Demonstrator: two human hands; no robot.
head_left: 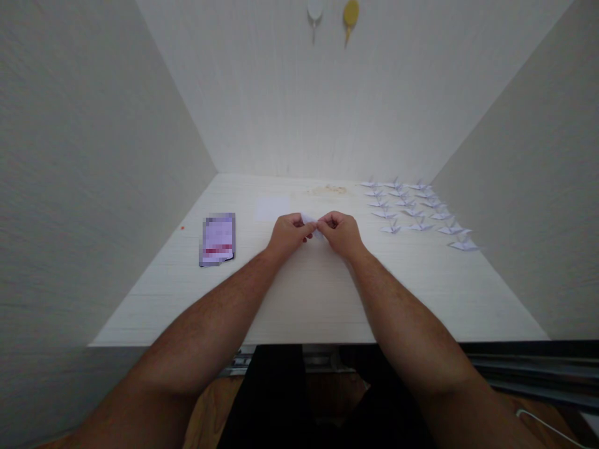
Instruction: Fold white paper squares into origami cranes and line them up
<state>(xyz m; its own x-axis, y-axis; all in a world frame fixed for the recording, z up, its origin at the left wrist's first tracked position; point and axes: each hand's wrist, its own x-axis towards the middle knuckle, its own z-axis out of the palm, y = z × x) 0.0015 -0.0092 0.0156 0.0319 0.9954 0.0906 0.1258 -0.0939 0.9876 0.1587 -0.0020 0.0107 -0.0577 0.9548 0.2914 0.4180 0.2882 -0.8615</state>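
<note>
Over the middle of the white table, my left hand [291, 234] and my right hand [341, 233] meet around a small folded piece of white paper [307, 219]. Both hands pinch it between thumb and fingers, the left from its left side and the right from its right side. Fingers cover much of the paper, so its exact folded shape is hidden. Just behind my left hand, a flat white paper sheet [272, 207] lies on the table.
Several folded white paper cranes [406, 204] stand in rows at the back right of the table [318, 299]. A tablet-like device [219, 239] with a blurred screen lies at the left. Walls enclose the back and sides; a white hook [315, 10] and a yellow hook [350, 12] hang behind.
</note>
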